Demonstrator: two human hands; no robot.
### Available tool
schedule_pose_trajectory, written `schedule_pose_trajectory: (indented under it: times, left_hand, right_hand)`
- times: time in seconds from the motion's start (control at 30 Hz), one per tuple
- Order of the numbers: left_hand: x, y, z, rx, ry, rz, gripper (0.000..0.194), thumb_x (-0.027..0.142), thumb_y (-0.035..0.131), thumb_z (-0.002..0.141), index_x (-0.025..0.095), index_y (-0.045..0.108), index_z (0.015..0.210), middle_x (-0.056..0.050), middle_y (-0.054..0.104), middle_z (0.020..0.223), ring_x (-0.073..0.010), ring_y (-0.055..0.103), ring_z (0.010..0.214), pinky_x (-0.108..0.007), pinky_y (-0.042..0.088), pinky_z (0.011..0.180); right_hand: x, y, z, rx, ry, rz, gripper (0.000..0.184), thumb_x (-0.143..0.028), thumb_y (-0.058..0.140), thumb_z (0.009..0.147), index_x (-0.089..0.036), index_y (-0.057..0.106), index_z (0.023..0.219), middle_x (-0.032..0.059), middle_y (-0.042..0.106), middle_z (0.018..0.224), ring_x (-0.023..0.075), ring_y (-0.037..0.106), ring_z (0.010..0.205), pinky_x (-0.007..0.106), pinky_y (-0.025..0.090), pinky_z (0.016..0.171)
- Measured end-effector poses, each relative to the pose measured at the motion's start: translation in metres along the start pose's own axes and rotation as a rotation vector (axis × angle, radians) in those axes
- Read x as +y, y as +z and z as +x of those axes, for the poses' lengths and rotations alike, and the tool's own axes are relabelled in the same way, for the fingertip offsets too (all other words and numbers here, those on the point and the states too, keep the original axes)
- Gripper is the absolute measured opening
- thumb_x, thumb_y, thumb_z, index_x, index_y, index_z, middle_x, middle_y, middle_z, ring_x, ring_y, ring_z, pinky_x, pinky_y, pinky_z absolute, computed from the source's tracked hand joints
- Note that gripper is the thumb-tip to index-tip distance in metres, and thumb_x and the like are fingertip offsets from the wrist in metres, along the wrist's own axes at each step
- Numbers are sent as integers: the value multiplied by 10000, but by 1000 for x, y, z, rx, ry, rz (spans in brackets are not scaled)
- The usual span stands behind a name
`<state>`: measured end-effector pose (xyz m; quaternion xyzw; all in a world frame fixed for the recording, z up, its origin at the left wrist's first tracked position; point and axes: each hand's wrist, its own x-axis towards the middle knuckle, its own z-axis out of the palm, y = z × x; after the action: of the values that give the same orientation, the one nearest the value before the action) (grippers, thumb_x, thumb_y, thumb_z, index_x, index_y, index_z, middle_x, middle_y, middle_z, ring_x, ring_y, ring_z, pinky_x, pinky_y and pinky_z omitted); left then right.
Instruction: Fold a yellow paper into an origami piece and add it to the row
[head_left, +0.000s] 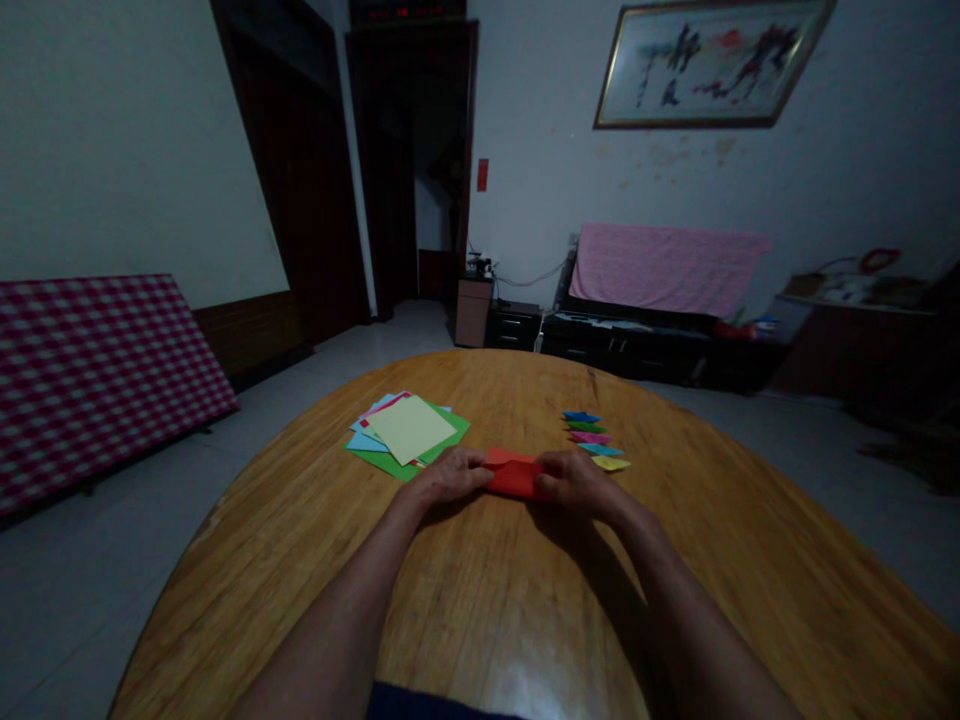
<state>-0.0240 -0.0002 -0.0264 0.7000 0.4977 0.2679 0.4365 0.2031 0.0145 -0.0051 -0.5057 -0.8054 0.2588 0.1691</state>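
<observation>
A folded piece of red origami paper (pixel 514 477) lies on the wooden table (pixel 495 600), pressed at both ends by my left hand (pixel 448 476) and my right hand (pixel 574 481). Fingers of both hands rest on its edges and hide part of it. Just beyond my left hand is a loose stack of coloured paper sheets (pixel 405 434), with a pale yellow sheet on top and green underneath. Beyond my right hand, a short column of small folded paper pieces (pixel 592 436) in blue, green, pink and yellow lies on the wood.
The round table's far rim (pixel 480 352) curves behind the papers. Beyond it stand a low black cabinet (pixel 622 345) under a pink cloth (pixel 666 268), and a red-checked board (pixel 97 385) leaning at the left. A doorway (pixel 409 170) lies ahead.
</observation>
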Motion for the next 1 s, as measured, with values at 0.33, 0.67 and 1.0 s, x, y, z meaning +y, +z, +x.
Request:
schedule_pose_trajectory:
  times: [0.33,0.67,1.0]
  left_hand:
    - [-10,9,15,160,-6,154,235,268,471,754,143,669,730,14,517,591,-105,411,534,-230,240,484]
    - [-13,19,23,301,75,395,248,257,480,799,159,694,720,-16,622,642,-131,519,617,-230,300,562]
    - [-4,21,19,296,112,451,262,224,466,823,169,722,827,-47,689,739,-163,578,675,-253,359,614]
  right_hand:
    - [40,25,12,312,12,-85,597,-261,628,709,-123,511,1278,174,556,1266,289,537,1140,418,411,954]
    - [18,23,9,148,62,-310,597,-221,558,711,-71,491,1285,176,566,1217,286,519,1104,366,380,942]
    - [1,20,6,136,124,-425,421,-236,554,691,-155,614,1100,130,609,1046,255,549,948,322,364,772]
